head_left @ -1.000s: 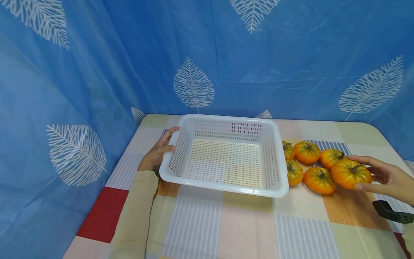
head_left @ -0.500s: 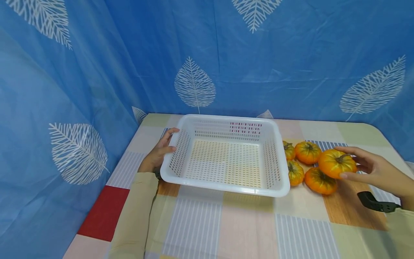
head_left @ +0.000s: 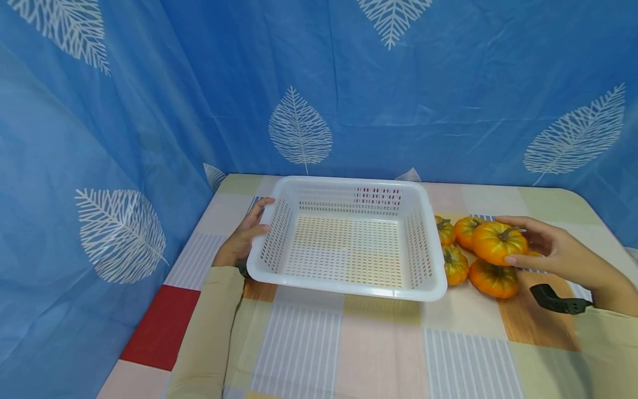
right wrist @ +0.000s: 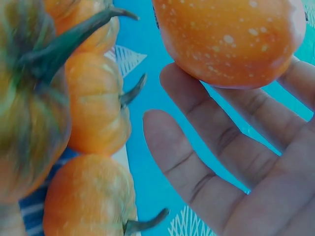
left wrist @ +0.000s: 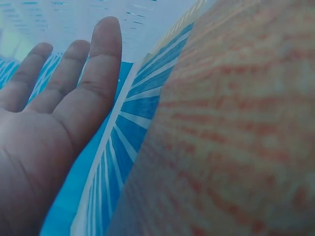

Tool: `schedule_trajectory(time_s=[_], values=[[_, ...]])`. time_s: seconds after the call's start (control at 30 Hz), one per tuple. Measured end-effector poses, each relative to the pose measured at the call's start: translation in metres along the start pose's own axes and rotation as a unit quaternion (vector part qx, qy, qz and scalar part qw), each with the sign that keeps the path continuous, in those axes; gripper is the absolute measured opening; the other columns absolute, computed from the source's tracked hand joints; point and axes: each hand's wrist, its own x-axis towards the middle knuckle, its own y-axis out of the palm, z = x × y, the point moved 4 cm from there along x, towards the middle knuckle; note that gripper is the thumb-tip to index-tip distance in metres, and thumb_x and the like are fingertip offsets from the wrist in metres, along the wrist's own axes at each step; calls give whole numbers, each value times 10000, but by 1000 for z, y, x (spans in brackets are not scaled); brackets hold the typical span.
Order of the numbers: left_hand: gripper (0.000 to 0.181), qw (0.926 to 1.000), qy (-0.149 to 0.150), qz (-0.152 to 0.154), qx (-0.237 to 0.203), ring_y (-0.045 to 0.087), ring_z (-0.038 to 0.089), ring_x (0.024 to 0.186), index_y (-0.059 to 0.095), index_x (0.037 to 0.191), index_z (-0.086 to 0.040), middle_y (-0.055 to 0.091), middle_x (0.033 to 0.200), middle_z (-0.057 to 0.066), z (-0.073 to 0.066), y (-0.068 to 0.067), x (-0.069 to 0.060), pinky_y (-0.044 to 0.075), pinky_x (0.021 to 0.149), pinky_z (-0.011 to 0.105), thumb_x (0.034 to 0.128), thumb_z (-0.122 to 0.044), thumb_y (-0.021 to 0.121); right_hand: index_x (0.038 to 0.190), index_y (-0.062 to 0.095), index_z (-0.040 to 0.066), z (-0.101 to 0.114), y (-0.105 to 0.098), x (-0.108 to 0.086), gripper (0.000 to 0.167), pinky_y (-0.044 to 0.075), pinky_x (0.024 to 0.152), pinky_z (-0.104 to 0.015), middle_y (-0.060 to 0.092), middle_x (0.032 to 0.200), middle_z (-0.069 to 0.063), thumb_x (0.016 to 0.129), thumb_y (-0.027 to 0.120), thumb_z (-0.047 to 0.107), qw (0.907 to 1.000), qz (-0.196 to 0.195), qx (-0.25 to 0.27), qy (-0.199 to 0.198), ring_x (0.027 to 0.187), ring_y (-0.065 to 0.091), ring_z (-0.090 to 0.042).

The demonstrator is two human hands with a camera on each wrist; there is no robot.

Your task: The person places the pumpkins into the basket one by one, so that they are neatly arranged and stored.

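My right hand (head_left: pixel 558 249) holds a small orange pumpkin (head_left: pixel 498 243) between thumb and fingers, above other pumpkins. In the right wrist view, the fingers lie along the underside of the held pumpkin (right wrist: pixel 231 42). Several more pumpkins sit on the table to the right of the basket, including a front one (head_left: pixel 493 281) and one beside the basket wall (head_left: pixel 454 267). One is mostly hidden behind the held pumpkin. At the left end of the white plastic basket (head_left: pixel 344 291), my left hand (head_left: pixel 244 233) holds the rim, thumb on top. The basket contains nothing.
A checked, striped tablecloth (head_left: pixel 379 354) covers the table. Blue curtain (head_left: pixel 224 111) with white leaf prints hangs behind the table and along its left side. Dark bands circle both wrists.
My right hand has carried the pumpkin leftward and slightly up, over the other pumpkins. The left hand and basket stay essentially in place.
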Motion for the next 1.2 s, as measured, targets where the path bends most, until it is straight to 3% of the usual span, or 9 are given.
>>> schedule_trajectory(time_s=[0.3,0.6,0.97,1.2], values=[[525,9998,27,-108,-158,634,163,1124,461,1468,-335,555,1387,24,3,-4,-1,594,891,308,1020,-76,545,1597,513,169,10,5,16,774,411,889,-32,461,1476,316,910,789,-55,9999,169,-7,-33,1238,459,137],[601,9998,117,-127,-44,598,208,1167,476,1502,-328,490,1447,63,1,0,2,594,905,346,973,-48,523,1585,509,77,29,14,34,746,470,948,-75,527,1481,259,910,737,-141,9959,428,502,-613,1219,566,70],[538,9996,195,-124,153,616,203,1145,498,1423,-312,477,1419,60,1,1,4,608,868,342,953,-63,576,1527,556,33,38,22,53,698,498,910,-98,555,1420,277,883,782,-112,9971,401,463,-460,1155,572,20],[541,9995,76,-269,122,591,220,1164,497,1413,-323,476,1431,56,1,2,4,608,877,355,942,-74,591,1538,565,86,46,25,61,702,551,872,-157,616,1373,216,895,767,-108,9954,524,680,-434,1098,620,-49]])
